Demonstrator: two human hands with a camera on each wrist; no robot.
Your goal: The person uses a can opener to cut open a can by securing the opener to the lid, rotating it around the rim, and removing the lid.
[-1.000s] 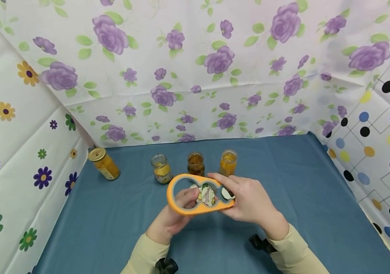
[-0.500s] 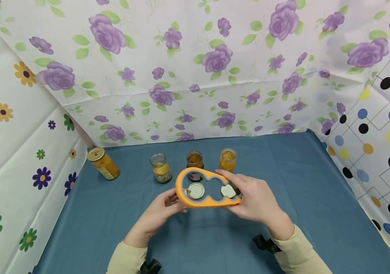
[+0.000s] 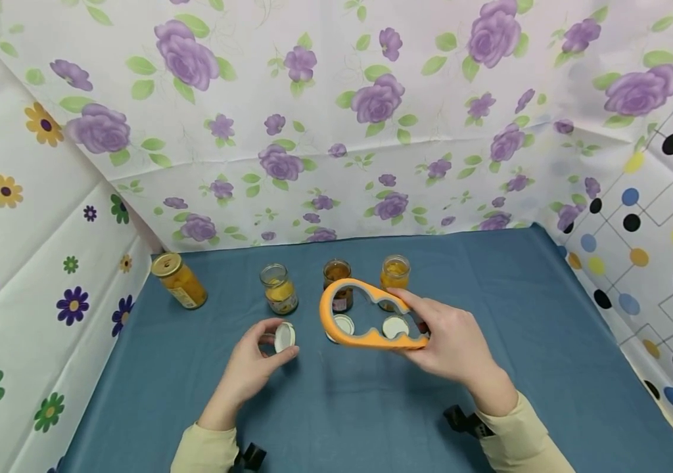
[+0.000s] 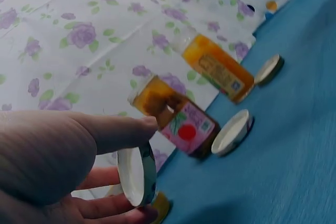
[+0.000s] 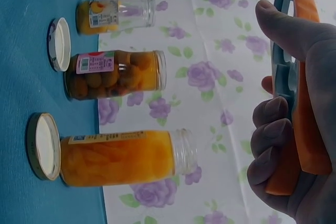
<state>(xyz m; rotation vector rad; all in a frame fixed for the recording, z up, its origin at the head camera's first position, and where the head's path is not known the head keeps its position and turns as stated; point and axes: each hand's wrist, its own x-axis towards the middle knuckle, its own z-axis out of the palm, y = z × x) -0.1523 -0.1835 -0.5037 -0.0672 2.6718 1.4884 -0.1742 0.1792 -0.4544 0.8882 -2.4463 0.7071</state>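
1. The left hand [image 3: 254, 355] pinches a white-lined lid [image 3: 284, 336] between its thumb and fingers. The lid is tipped up on edge, its pale inner face turned toward the right; whether its lower edge touches the cloth, I cannot tell.
2. The right hand [image 3: 451, 341] grips the narrow right end of an orange opener [image 3: 326, 313], fingers curled round it. The opener is raised above the table, its wide end pointing left, its grey inner edge scalloped.
3. Two more lids lie on the cloth, white insides up, both seen through the opener's loop in the head view: a left loose lid [image 3: 345, 324] and a right loose lid [image 3: 395, 326].
4. Beyond the hands, three uncapped jars stand in a row: a left jar [image 3: 279, 289] with yellow pieces, a middle jar [image 3: 337, 269] with dark round fruit and a pink label, and a right jar [image 3: 394, 269] with orange fruit. The two loose lids lie just on the near side of the middle and right jars.
5. Well apart at the far left stands a capped jar [image 3: 179, 282] with a gold top.
6. A blue cloth [image 3: 549, 368] covers the table. At the far side hangs a purple-flowered sheet [image 3: 378, 105].
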